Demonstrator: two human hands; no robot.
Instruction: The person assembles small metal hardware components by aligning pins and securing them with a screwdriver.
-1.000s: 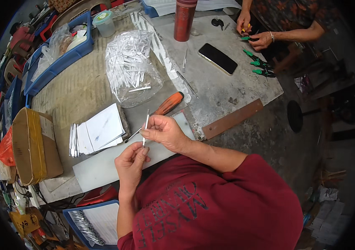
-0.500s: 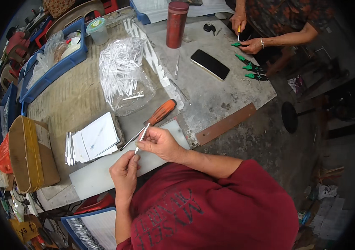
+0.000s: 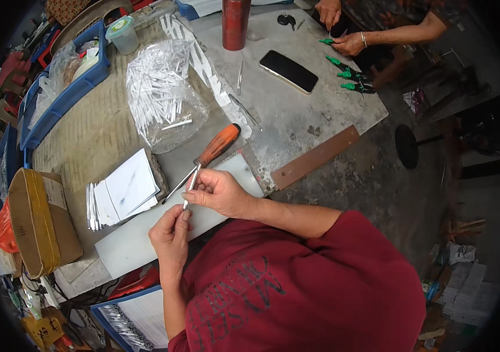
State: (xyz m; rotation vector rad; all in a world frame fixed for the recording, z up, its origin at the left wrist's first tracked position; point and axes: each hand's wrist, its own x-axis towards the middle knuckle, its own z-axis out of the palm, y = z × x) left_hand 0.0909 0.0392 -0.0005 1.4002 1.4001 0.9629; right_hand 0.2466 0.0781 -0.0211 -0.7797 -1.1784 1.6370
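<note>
A slim silver-and-white stick is pinched between both hands, above a pale, flat board at the table's edge. My left hand grips its lower end between thumb and fingertips. Higher up, my right hand holds it with thumb and curled fingers; part of the stick is hidden by them. Just beyond lies a screwdriver with an orange handle, its shaft slanting toward a stack of white paper cards. A clear plastic bag full of short white strips sits farther off.
A phone, red tumbler and brown metal strip lie to the right. Another person's hands work on a green-tipped tool beside several similar ones. Left stand a blue tray and cardboard box; a tray of thin silver pieces is below.
The view has shifted slightly, so the table things sit a little higher and farther left. Both hands keep their pinch on the stick with little change. The other person's hands have moved a little.
</note>
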